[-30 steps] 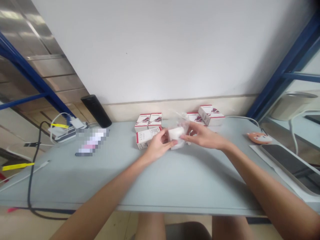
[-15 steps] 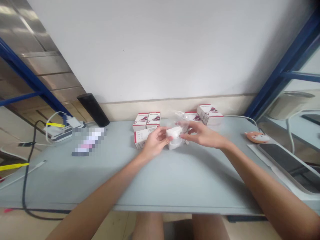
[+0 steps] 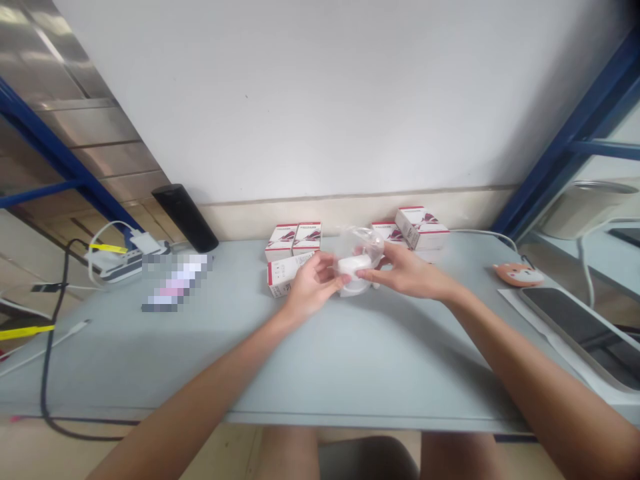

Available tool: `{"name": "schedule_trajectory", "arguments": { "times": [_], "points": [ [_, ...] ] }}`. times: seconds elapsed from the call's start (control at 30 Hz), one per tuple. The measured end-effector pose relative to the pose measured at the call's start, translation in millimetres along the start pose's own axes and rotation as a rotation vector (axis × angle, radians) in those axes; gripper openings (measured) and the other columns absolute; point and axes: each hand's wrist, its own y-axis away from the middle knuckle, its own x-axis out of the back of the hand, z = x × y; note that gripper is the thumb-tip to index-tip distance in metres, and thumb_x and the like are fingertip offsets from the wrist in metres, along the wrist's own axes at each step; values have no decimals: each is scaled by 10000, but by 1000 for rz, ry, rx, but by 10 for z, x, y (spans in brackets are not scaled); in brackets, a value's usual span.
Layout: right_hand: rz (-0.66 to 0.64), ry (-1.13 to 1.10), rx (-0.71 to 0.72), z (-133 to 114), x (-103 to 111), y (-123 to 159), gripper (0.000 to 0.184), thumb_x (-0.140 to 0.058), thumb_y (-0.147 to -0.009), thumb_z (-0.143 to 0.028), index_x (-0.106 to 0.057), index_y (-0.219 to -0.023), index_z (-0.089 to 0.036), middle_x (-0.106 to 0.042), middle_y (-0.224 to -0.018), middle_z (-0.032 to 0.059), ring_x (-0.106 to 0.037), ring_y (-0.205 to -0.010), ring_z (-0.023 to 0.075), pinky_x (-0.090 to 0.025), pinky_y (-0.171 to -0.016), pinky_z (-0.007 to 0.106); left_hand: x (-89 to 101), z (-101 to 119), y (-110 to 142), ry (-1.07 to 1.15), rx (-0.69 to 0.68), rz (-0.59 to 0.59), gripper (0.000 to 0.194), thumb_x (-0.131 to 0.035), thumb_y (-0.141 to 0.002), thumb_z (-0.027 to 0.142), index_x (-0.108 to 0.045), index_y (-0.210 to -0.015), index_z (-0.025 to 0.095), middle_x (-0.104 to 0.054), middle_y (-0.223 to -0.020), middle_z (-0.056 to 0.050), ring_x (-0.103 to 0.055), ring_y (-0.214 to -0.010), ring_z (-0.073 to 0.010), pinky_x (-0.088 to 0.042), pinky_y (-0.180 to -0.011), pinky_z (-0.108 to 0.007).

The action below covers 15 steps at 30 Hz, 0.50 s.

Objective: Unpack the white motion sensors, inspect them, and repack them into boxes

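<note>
A small white block-shaped item (image 3: pixel 353 265) is between my hands, above the table, with a crinkled clear plastic bag (image 3: pixel 369 239) around or against it. My left hand (image 3: pixel 314 283) pinches its left side, thumb along the lower edge. From the right, my right hand (image 3: pixel 411 272) grips the item and the bag with thumb and fingers. Another rounded white part (image 3: pixel 356 288) shows just below; its exact kind is unclear. Close to my left hand lies a white-and-red box (image 3: pixel 281 275), partly covered by the fingers.
Two small boxes (image 3: pixel 294 240) stand behind on the left, with more boxes (image 3: pixel 423 228) on the right. A blurred-out phone-like slab (image 3: pixel 175 285), a black cylinder (image 3: pixel 185 217) and a power strip (image 3: pixel 127 263) are left. An orange animal-faced item (image 3: pixel 517 274) and a dark-screened device (image 3: pixel 580 333) lie right.
The white item has turned slightly in my fingers, and the plastic bag has shifted and spread above it. Both hands stay in nearly the same place. My legs have moved apart below the table.
</note>
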Motion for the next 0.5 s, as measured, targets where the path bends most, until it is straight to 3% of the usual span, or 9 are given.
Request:
{"name": "schedule_trajectory", "arguments": {
  "times": [0.17,0.37,0.5],
  "points": [
    [6,7,-1,21,-27,-6,475,-716,-941,-546,-704,-1289,-222,-778,-1149,73,-715,-883,240,-585,-807,390,1,59,20,97,-4,-120,566,-881,-842,415,-648,-1304,186,-689,-1431,-152,-667,-1310,-313,-534,-1078,-403],
    [82,6,17,31,-7,-10,508,-677,-977,-483,-634,-1418,-235,-699,-1423,106,-710,-1152,290,-595,-965,435,49,7,-11,61,23,-66,557,-876,-845,424,-664,-1292,169,-741,-1323,-156,-685,-1271,-326,-543,-1054,-425],
    [48,9,38,11,39,-4,389,-634,-999,-485,-693,-1289,-234,-746,-1320,90,-712,-1146,291,-596,-967,434,69,-22,-37,38,28,-54,567,-904,-813,426,-655,-1253,170,-732,-1342,-166,-684,-1275,-324,-548,-1062,-438]
  ]
}}
